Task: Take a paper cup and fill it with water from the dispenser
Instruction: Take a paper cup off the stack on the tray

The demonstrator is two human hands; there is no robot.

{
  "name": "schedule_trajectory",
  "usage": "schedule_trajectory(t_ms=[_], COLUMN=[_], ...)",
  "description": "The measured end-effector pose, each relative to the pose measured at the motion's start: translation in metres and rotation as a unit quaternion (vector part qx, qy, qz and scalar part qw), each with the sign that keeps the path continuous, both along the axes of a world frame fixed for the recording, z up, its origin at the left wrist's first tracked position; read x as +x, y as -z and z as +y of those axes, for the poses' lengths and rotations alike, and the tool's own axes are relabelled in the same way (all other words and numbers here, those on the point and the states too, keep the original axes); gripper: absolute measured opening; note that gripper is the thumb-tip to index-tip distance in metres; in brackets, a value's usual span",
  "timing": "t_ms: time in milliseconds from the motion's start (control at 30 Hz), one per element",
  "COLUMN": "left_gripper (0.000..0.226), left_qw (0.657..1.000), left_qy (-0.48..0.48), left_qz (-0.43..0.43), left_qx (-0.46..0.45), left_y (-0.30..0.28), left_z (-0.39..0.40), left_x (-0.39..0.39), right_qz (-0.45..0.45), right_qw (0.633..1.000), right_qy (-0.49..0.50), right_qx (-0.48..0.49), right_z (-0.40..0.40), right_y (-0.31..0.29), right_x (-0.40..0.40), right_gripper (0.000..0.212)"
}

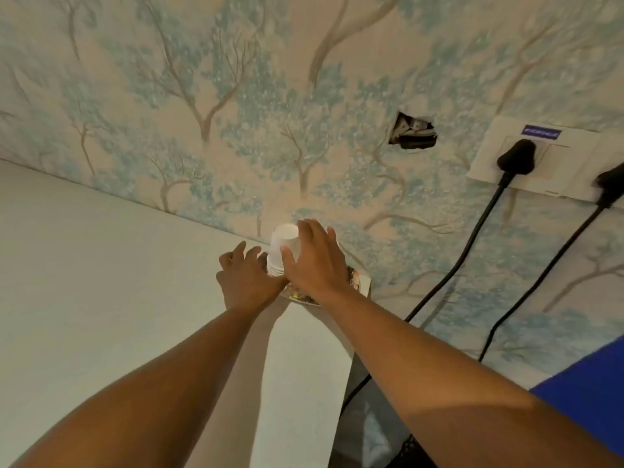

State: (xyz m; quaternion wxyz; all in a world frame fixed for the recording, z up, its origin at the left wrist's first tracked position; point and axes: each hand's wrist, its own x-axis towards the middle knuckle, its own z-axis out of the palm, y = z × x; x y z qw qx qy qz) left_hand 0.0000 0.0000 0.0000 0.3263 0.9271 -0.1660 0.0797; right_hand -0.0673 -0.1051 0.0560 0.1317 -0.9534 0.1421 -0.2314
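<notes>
A stack of white paper cups stands upside down on a patterned plate at the far corner of a white counter, against the wall. My right hand wraps the top cup, thumb in front and fingers over its right side. My left hand grips the lower part of the stack from the left. The water dispenser is not in view.
Tree-patterned wallpaper rises behind the counter, with a torn hole in it. A white socket panel at the right holds two black plugs whose cables hang down beside the counter's right edge. A blue object sits at lower right.
</notes>
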Motion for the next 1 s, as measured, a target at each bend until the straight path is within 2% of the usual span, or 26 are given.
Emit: schedule_trajectory(t_ms=[167, 367, 500, 667, 1000], left_gripper=[0.076, 0.071, 0.072, 0.085, 0.086], left_qw=[0.999, 1.000, 1.000, 1.000, 1.000], left_qy=[0.021, 0.015, 0.017, 0.009, 0.012], left_qz=[0.007, -0.001, -0.014, -0.011, -0.005], left_qx=[0.029, 0.017, 0.009, 0.010, 0.028], left_y=[0.012, 0.027, 0.035, 0.039, 0.040], left_z=[-0.009, -0.016, -0.019, -0.020, -0.019], left_x=[0.018, 0.021, 0.024, 0.027, 0.027], right_qz=[0.004, 0.028, 0.022, 0.019, 0.007], right_qw=[1.000, 1.000, 0.999, 0.997, 0.997], right_qy=[-0.009, -0.013, -0.015, -0.016, -0.024], right_qx=[0.003, -0.004, 0.023, 0.068, 0.069], right_z=[-0.007, -0.009, -0.010, -0.013, -0.019], right_y=[-0.003, 0.002, 0.005, 0.005, -0.011], right_x=[0.019, 0.037, 0.042, 0.045, 0.047], right_gripper=[0.059, 0.057, 0.054, 0.054, 0.055])
